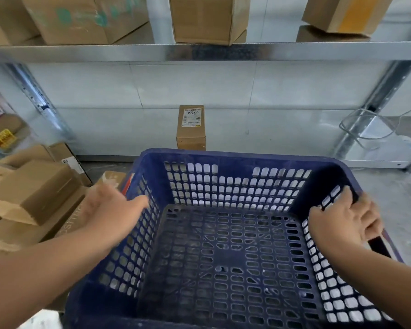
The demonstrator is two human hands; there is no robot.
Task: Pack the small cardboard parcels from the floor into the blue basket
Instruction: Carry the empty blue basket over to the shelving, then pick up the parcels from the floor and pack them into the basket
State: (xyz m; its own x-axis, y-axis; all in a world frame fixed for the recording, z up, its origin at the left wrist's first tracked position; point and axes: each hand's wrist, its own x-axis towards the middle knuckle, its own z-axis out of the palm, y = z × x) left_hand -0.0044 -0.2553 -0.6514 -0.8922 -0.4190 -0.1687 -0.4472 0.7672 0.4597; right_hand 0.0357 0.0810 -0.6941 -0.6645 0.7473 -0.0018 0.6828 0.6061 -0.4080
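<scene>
Left of the blue basket [247,157], cardboard parcels [31,186] lie piled on the floor. The blurred left hand [109,205] reaches with outstretched fingers to the basket's left rim. The right hand [342,222] clenches its right rim. Behind the basket stands one labelled parcel [191,127].
</scene>
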